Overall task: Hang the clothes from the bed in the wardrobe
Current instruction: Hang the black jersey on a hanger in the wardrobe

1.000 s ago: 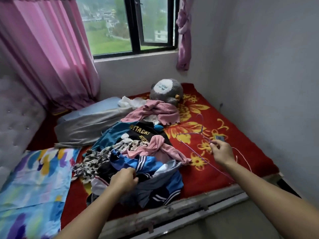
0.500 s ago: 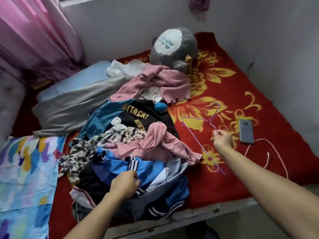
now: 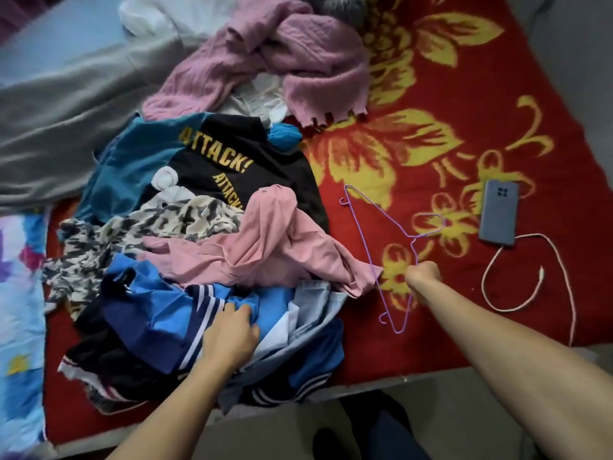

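A heap of clothes lies on the red flowered bed cover (image 3: 431, 134). On top of it are a pink garment (image 3: 265, 247), a black "ATTACK!" shirt (image 3: 232, 154), a leopard-print piece (image 3: 132, 234) and a blue striped jacket (image 3: 185, 310). My left hand (image 3: 232, 333) rests on the blue striped jacket, fingers bent into the cloth. My right hand (image 3: 423, 277) grips a thin purple wire hanger (image 3: 374, 234) just right of the heap. A pink knitted sweater (image 3: 298, 61) lies further back.
A grey phone (image 3: 499, 212) lies on the cover at the right with a white cable (image 3: 530, 280) looped beside it. A grey folded blanket (image 3: 66, 104) sits at the back left, a colourful sheet (image 3: 20, 310) at the left edge. The bed's front edge runs below my arms.
The view has tilted down and closer to the bed. My right hand has brought the hanger nearer the heap. My left hand has stayed on the blue jacket.
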The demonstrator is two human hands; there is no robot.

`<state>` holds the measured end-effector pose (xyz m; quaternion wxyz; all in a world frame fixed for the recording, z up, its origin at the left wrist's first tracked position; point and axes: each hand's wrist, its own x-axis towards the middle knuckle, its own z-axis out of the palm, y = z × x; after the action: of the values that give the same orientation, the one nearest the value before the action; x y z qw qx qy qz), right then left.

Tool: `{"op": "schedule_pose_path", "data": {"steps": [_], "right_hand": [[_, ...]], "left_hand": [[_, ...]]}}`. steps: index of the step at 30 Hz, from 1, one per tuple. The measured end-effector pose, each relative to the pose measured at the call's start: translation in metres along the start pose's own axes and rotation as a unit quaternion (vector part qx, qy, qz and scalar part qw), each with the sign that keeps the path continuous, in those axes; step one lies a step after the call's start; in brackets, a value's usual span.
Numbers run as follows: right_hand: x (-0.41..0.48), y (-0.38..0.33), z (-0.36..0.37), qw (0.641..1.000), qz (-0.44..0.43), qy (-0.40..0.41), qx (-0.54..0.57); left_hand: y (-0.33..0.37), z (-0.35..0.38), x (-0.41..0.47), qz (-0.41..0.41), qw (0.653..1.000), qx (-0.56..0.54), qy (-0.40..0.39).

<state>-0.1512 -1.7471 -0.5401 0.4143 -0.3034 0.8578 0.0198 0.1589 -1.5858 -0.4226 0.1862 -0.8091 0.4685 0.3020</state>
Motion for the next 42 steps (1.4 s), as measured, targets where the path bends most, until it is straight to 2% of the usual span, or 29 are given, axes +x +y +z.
{"op": "schedule_pose_path", "data": {"steps": [3,5,8,10,14,17,19,20,21,23,25,27,28,30,32,34,35,36,38,40,42], "right_hand": [[-0.041,-0.02,-0.005,0.996,-0.063,-0.003,-0.056],[-0.071,-0.039,-0.001,0.988,-0.136,-0.03,-0.073],[-0.127,-0.067,0.022,0.954,-0.252,-0.091,-0.134],[-0.176,-0.084,0.046,0.917,-0.337,-0.127,-0.17],[-0.276,-0.097,0.106,0.81,-0.503,-0.191,-0.233],[-0.328,-0.082,0.159,0.686,-0.602,-0.243,-0.329],[-0.341,-0.063,0.193,0.616,-0.614,-0.22,-0.442],[-0.342,-0.058,0.206,0.609,-0.606,-0.188,-0.476],[-0.341,-0.057,0.214,0.634,-0.591,-0.159,-0.472],[-0.335,-0.067,0.223,0.743,-0.545,-0.105,-0.374],[-0.33,-0.096,0.214,0.835,-0.501,-0.075,-0.214],[-0.328,-0.133,0.192,0.885,-0.459,-0.038,-0.066],[-0.328,-0.149,0.179,0.895,-0.446,-0.015,-0.019],[-0.324,-0.17,0.154,0.891,-0.453,0.033,0.031],[-0.321,-0.167,0.139,0.893,-0.446,0.059,0.029],[-0.321,-0.149,0.139,0.889,-0.448,0.094,-0.019],[-0.325,-0.137,0.144,0.875,-0.467,0.113,-0.063],[-0.33,-0.125,0.151,0.85,-0.499,0.127,-0.11],[-0.346,-0.097,0.172,0.789,-0.578,0.121,-0.17],[-0.358,-0.061,0.202,0.722,-0.642,0.078,-0.247],[-0.362,-0.026,0.23,0.652,-0.652,0.039,-0.384]], "left_hand": [[-0.008,-0.011,-0.009,0.0,0.999,-0.039,0.014],[-0.023,-0.025,-0.019,-0.005,0.998,-0.057,0.032],[-0.065,-0.046,-0.037,-0.037,0.995,-0.082,0.05],[-0.108,-0.053,-0.047,-0.066,0.991,-0.098,0.06],[-0.202,-0.049,-0.063,-0.121,0.984,-0.119,0.059],[-0.258,-0.028,-0.065,-0.137,0.982,-0.129,0.036],[-0.282,-0.008,-0.059,-0.112,0.984,-0.14,0.001],[-0.291,0.001,-0.055,-0.098,0.984,-0.147,-0.019],[-0.297,0.01,-0.051,-0.083,0.985,-0.15,-0.037],[-0.303,0.024,-0.041,-0.055,0.986,-0.147,-0.046],[-0.303,0.028,-0.03,-0.033,0.988,-0.15,-0.032],[-0.302,0.027,-0.018,-0.009,0.988,-0.15,-0.026],[-0.301,0.025,-0.013,0.003,0.989,-0.147,-0.021],[-0.299,0.018,-0.006,0.017,0.989,-0.145,-0.005],[-0.295,0.014,0.001,0.009,0.986,-0.164,0.026],[-0.292,0.012,0.008,-0.034,0.963,-0.262,0.05],[-0.291,0.012,0.013,-0.063,0.949,-0.305,0.049],[-0.291,0.014,0.018,-0.076,0.945,-0.315,0.041],[-0.29,0.016,0.026,-0.059,0.961,-0.265,0.053],[-0.289,0.011,0.03,-0.034,0.961,-0.247,0.122],[-0.285,-0.013,0.029,0.013,0.941,-0.28,0.188]]}}
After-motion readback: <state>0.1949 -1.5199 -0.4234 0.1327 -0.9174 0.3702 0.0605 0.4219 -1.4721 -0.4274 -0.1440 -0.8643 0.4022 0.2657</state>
